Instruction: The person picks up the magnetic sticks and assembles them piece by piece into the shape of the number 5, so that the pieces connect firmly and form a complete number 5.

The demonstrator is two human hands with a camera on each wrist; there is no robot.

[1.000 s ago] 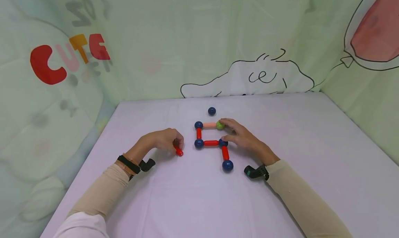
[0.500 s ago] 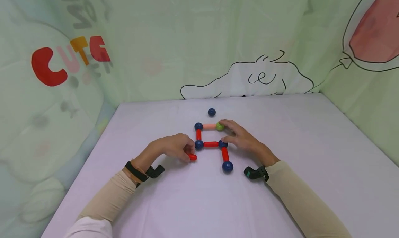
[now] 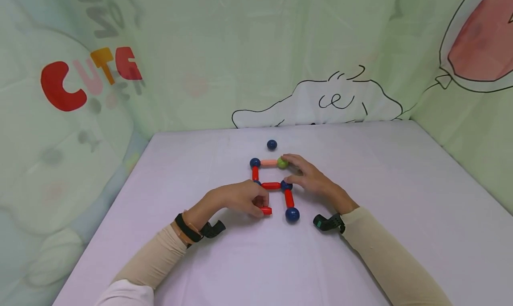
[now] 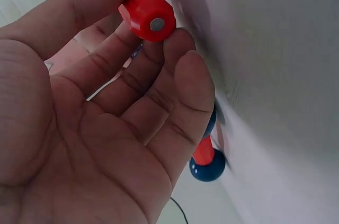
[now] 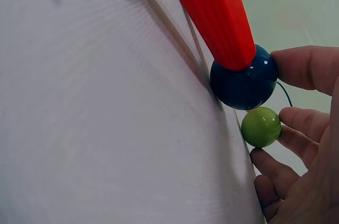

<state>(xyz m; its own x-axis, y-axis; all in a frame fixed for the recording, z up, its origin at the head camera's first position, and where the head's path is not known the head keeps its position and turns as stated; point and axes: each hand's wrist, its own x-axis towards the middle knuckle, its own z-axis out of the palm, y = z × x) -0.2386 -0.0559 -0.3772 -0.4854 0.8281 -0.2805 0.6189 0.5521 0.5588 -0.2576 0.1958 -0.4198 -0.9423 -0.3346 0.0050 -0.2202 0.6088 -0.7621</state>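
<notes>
My left hand (image 3: 242,198) pinches a loose red magnetic rod (image 3: 266,211) between thumb and fingers, close over the table. A silver disc shows in the rod's (image 4: 151,12) near end in the left wrist view. Beside it lies a frame of rods and balls. My right hand (image 3: 312,176) rests at its right side, fingertips at the green ball (image 3: 282,163) and thumb at a blue ball (image 5: 243,82). A pink rod (image 3: 269,163) joins the green ball to the back-left blue ball (image 3: 254,163). The left hand partly hides the blue ball at the frame's front-left corner.
One red rod (image 3: 289,199) runs from the frame toward me and ends in a blue ball (image 3: 292,214). A separate blue ball (image 3: 272,144) sits behind the frame. Printed cloth (image 3: 200,74) hangs behind the white-covered table (image 3: 224,270).
My left hand has moved right and toward me with the red rod, now in front of the frame. The right hand and the frame have stayed in place.
</notes>
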